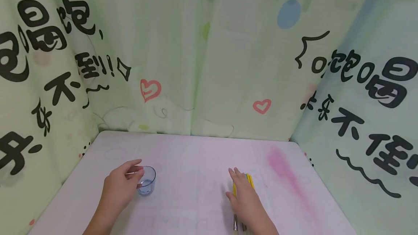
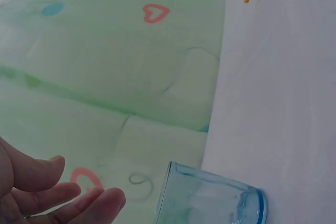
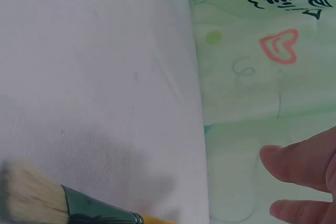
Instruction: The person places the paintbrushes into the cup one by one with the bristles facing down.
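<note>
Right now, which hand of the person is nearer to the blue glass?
The left hand: it is close beside the glass, on its left. The right hand is farther away, well to the right, over the brushes.

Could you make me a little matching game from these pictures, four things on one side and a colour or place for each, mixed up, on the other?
Things:
1. Glass
2. Paintbrushes
3. Streak
4. Curtain

Colours and places:
A. Partly hidden by the right hand in the head view
B. Pale green, with black lettering and hearts
C. Clear bluish, upright beside the left hand
D. Pink, on the right side of the tabletop

Right pairs: 1-C, 2-A, 3-D, 4-B
</note>
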